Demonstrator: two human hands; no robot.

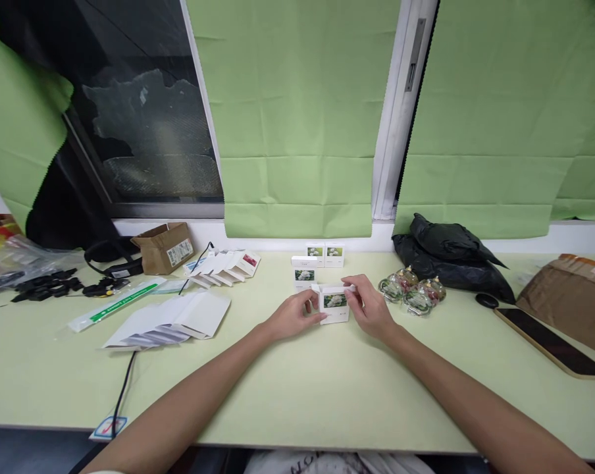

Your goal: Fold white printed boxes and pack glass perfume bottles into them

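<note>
Pinching one white box (pixel 335 305): left hand (pixel 292 316), right hand (pixel 369 307); three boxes (pixel 305 273) behind.

left hand (pixel 293 315): forearm extended, fingers curled | right hand (pixel 369 307): forearm extended, fingers pinching

Bare tabletop (pixel 297 388) before boxes (pixel 322 257)

small white box (pixel 335 305) (flower print), seemingly open, upright.
</note>
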